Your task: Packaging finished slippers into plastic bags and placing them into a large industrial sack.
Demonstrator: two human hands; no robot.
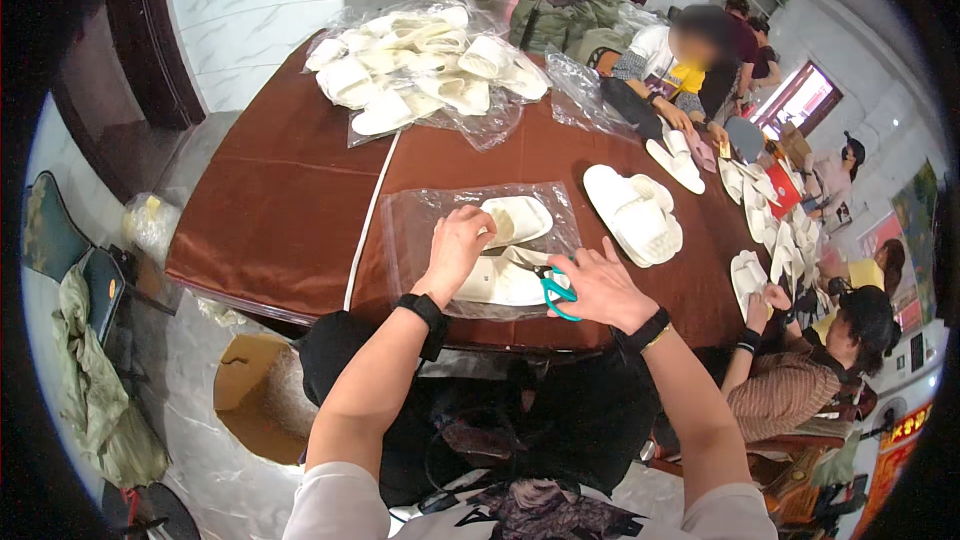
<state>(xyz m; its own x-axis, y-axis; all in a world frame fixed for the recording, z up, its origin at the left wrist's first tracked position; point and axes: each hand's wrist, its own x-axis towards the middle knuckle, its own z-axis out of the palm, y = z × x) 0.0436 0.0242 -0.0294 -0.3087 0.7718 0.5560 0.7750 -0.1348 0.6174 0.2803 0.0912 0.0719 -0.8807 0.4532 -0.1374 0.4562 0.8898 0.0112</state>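
Note:
A pair of white slippers lies on a clear plastic bag at the table's near edge. My left hand reaches over the pair, its fingers bent and pressed together beside the far slipper's strap. What is between those fingertips, if anything, is hidden. Teal-handled scissors are in my right hand, held at the right end of the near slipper. Their blades point left over that slipper. To the right of my right hand rests another pair of white slippers, outside the bag.
Bagged white slippers form a heap at the table's far left. The brown tablecloth has a pale seam. Co-workers handle slippers along the right side. An open cardboard box stands on the floor at left, near a chair.

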